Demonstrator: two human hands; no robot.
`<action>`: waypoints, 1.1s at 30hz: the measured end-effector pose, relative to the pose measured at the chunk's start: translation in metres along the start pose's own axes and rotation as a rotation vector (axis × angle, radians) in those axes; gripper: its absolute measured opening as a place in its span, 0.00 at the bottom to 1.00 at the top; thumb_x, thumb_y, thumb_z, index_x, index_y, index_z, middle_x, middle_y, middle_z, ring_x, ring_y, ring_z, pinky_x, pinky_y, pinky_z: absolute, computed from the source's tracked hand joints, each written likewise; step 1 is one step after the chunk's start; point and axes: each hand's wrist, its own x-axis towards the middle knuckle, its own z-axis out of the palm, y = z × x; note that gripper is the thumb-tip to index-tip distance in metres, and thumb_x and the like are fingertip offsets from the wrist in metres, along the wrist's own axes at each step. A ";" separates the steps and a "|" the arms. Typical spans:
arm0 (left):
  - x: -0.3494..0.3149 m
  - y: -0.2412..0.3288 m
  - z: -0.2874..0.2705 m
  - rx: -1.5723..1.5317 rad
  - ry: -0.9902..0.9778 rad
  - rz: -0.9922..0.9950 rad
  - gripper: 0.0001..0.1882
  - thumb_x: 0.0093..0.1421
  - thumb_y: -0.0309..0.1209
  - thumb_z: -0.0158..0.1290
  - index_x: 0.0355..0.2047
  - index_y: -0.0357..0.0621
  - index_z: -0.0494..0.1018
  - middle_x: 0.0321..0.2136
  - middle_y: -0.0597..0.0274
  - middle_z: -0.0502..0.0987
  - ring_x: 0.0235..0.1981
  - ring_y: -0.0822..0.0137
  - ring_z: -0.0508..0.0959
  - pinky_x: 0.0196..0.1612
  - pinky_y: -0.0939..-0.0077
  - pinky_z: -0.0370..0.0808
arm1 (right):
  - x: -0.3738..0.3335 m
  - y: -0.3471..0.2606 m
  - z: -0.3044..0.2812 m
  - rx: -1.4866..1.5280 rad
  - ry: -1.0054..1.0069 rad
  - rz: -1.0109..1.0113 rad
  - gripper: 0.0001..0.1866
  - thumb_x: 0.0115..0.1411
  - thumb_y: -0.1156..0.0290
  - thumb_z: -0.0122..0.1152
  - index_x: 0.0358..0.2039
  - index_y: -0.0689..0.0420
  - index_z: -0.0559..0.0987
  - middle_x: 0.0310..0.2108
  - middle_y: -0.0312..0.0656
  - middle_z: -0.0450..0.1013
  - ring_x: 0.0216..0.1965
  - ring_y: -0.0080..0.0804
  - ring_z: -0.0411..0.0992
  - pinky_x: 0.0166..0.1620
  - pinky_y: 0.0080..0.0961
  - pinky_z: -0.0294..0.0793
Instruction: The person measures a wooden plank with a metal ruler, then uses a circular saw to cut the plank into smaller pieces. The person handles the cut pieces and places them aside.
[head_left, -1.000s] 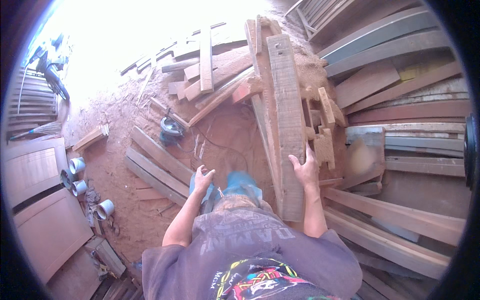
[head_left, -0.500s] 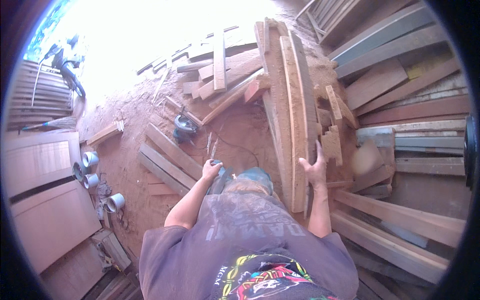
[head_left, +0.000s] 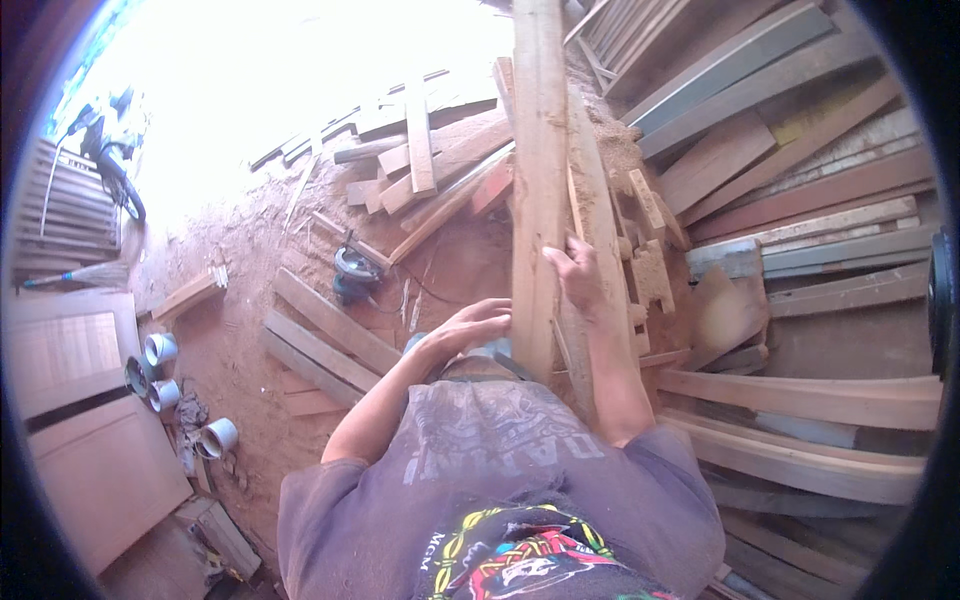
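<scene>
A long pale wooden board (head_left: 538,180) stretches away from my waist, raised above the other timber. My right hand (head_left: 578,275) grips its right edge, with the thumb toward the top face. Close to the board's left edge is my left hand (head_left: 475,325), its fingers stretched out and a little apart. Whether those fingertips touch the wood I cannot tell. Under and to the right of the board, a sawdust-covered plank (head_left: 597,200) lies lengthwise.
A circular saw (head_left: 355,268) rests on the sandy ground beside planks (head_left: 325,325) at the left. Grey pots (head_left: 217,437) and panelled doors (head_left: 105,455) are farther left. Stacked timber (head_left: 800,400) fills the right side. Offcuts (head_left: 440,160) lie ahead.
The board has come up off the plank beneath and swung left, with my right hand on its edge. My left hand has moved from my waist toward the board.
</scene>
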 end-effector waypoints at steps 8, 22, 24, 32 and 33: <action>-0.012 -0.046 -0.048 -0.252 0.197 0.067 0.30 0.68 0.25 0.65 0.68 0.35 0.70 0.56 0.51 0.82 0.54 0.58 0.84 0.56 0.62 0.85 | 0.004 0.066 0.103 -0.326 -0.049 -0.074 0.27 0.76 0.64 0.60 0.68 0.67 0.74 0.55 0.52 0.82 0.56 0.36 0.81 0.60 0.32 0.80; -0.043 0.084 -0.240 0.076 0.730 0.192 0.50 0.70 0.50 0.66 0.81 0.49 0.50 0.72 0.49 0.67 0.68 0.54 0.74 0.56 0.48 0.82 | -0.188 0.121 0.007 -0.504 0.576 0.218 0.28 0.66 0.58 0.72 0.61 0.61 0.81 0.51 0.57 0.83 0.57 0.51 0.82 0.61 0.43 0.80; -0.050 0.115 -0.239 0.119 0.797 0.210 0.50 0.70 0.51 0.65 0.81 0.50 0.49 0.71 0.51 0.68 0.69 0.53 0.74 0.58 0.48 0.81 | -0.189 0.112 -0.026 -0.783 0.719 0.105 0.41 0.62 0.55 0.76 0.70 0.62 0.71 0.63 0.62 0.75 0.67 0.56 0.72 0.69 0.47 0.72; -0.035 -0.023 -0.132 0.334 0.426 -0.147 0.36 0.70 0.47 0.64 0.71 0.41 0.69 0.63 0.55 0.77 0.59 0.58 0.80 0.56 0.56 0.82 | -0.199 0.157 -0.031 -1.044 0.565 0.391 0.65 0.48 0.42 0.84 0.75 0.67 0.60 0.69 0.66 0.66 0.72 0.62 0.64 0.73 0.55 0.64; -0.035 -0.042 -0.091 0.331 0.369 -0.201 0.39 0.71 0.50 0.64 0.72 0.40 0.67 0.63 0.56 0.78 0.61 0.58 0.80 0.56 0.57 0.81 | -0.198 0.149 -0.011 -1.045 0.535 0.432 0.66 0.47 0.40 0.85 0.75 0.67 0.60 0.68 0.66 0.67 0.71 0.62 0.65 0.73 0.54 0.65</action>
